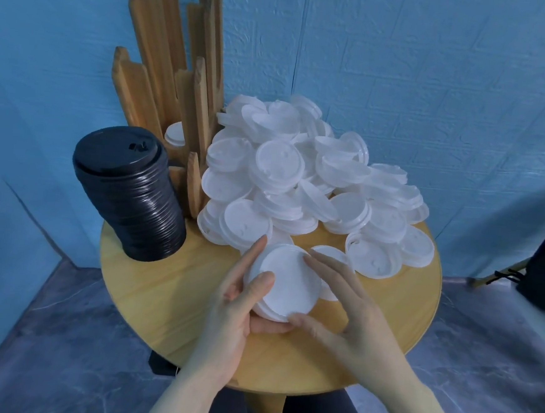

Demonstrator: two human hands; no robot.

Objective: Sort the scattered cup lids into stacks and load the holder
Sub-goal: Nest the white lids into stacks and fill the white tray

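From the head camera, a person stands over a round wooden counter (166, 299). The left hand (237, 308) cradles a small stack of white lids (286, 284) just above the counter's middle, its fingers (254, 253) curled round the stack's edge with the thumb on top. The right hand (350, 313) pinches the same stack between fingertips and thumb. A heap of loose white lids (315, 183) lies at twelve o'clock. A leaning stack of black lids (132, 192) stands at nine o'clock, just beside the wooden holder (177, 78) at eleven, which holds one white lid (175, 134).
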